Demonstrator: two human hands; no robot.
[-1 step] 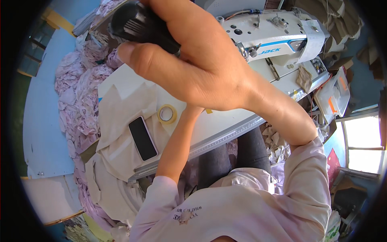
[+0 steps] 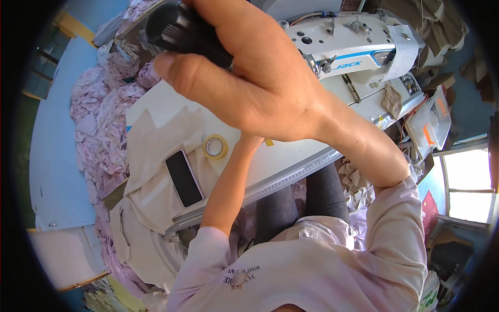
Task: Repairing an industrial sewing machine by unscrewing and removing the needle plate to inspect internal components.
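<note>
Close to the camera, my right hand (image 2: 260, 83) is wrapped round a black rounded object (image 2: 182, 31) with fine ridges on its end; its kind I cannot make out. The thumb lies along its near side. Only the wrist and forearm of my left arm (image 2: 228, 192) show, reaching over the table; the left hand itself is hidden behind my right. Beside the left forearm, a roll of yellowish tape (image 2: 215, 146) lies at the edge of some beige fabric pieces (image 2: 150, 151). A phone (image 2: 184, 178) with a dark screen rests on that fabric.
A white and blue sewing machine (image 2: 348, 49) stands on the white table (image 2: 280, 156) at the far right. Metal tweezers (image 2: 351, 88) and a cloth scrap (image 2: 392, 100) lie near it. Heaped pale pink fabric (image 2: 104, 109) borders the left side. A clear plastic box (image 2: 431, 122) sits at the right.
</note>
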